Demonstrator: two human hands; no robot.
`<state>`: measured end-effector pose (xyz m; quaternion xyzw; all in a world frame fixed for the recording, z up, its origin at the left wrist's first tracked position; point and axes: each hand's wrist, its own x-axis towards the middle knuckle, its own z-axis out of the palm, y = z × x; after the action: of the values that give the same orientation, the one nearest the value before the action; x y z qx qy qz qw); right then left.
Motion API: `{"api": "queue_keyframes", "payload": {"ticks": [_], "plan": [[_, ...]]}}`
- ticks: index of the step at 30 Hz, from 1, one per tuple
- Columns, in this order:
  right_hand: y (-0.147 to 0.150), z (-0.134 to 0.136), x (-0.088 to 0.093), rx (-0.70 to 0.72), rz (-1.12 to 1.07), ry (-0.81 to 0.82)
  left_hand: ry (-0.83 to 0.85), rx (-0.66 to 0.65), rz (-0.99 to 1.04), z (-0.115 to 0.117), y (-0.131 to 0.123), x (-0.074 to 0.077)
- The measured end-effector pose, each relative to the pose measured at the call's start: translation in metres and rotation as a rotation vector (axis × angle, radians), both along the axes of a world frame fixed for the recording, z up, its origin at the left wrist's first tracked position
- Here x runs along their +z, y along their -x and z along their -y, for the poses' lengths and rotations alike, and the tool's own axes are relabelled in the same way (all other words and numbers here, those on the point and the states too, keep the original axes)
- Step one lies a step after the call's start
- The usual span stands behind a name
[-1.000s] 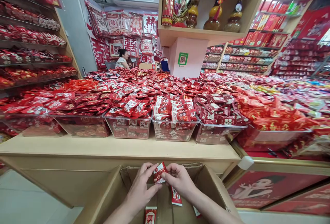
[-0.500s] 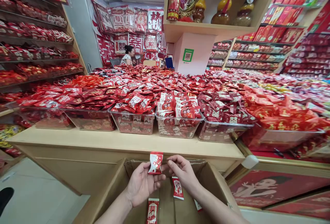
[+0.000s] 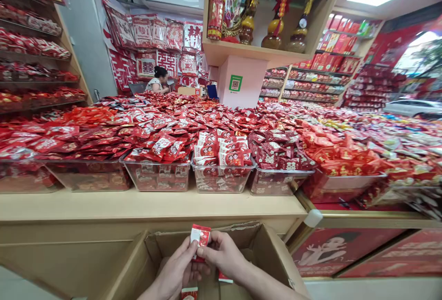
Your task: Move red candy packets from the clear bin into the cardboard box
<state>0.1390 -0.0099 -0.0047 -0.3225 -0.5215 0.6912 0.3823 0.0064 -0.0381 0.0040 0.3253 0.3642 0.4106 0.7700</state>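
Observation:
A small red and white packet (image 3: 200,234) is held upright above the open cardboard box (image 3: 276,254). My left hand (image 3: 179,265) grips its left side, thumb on the front face. My right hand (image 3: 223,251) pinches its right side, thumb across the lower front, fingers behind. Both hands meet at the packet. Below them in the box, one red and white packet (image 3: 189,293) shows beneath my left hand, and part of another (image 3: 225,277) shows beside my right wrist.
Clear plastic bins (image 3: 223,180) heaped with red packets line the wooden counter (image 3: 155,205) beyond the box. A shelf unit (image 3: 235,51) with bottles overhangs the heap. A person (image 3: 158,80) sits at the back left. Stocked shelves stand on both sides.
My right hand has come in from the right and taken hold of the packet beside my left hand. The view has shifted right and tilted up; more of the shop's right side shows.

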Motion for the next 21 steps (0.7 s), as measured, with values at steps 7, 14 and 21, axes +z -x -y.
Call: {"api": "queue_keyframes", "payload": {"ticks": [7,14,21], "plan": [[-0.003,-0.006,0.002,-0.020,-0.057,-0.024,-0.039,0.008,-0.150,-0.009,0.001,-0.016],[-0.004,-0.009,-0.010,-0.005,-0.023,-0.016,-0.232,-0.076,-0.443,-0.013,0.011,-0.011],[0.011,0.004,-0.078,0.149,0.759,-0.518,-0.463,0.117,-0.875,-0.023,0.035,0.001]]}}
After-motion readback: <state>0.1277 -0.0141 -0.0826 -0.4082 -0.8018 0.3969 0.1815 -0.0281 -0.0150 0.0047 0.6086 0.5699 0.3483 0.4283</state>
